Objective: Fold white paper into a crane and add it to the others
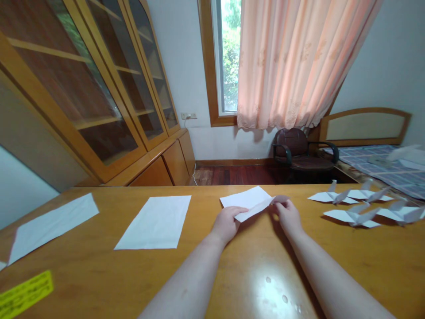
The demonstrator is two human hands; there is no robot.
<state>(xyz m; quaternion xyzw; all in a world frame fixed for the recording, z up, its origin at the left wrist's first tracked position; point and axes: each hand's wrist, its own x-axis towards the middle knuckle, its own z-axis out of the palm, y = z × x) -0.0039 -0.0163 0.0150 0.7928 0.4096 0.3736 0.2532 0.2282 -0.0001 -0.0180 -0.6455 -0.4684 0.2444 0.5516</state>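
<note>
Near the worktop's (pixel 99 279) far edge, your fingers (pixel 281 205) pinch the paper (pixel 247 196), probably light, easily creased; grip its edges.

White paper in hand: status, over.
Left hand, right hand: both on white paper. Near edge raised. Nothing seen blocking; paper cranes apart, at right.

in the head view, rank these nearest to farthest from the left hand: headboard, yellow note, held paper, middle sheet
1. Held paper: touching the left hand.
2. Middle sheet: flat on the desk, just left of that hand.
3. Yellow note: far left, near the picture's bottom corner.
4. Headboard: right, beyond the desk.
</note>
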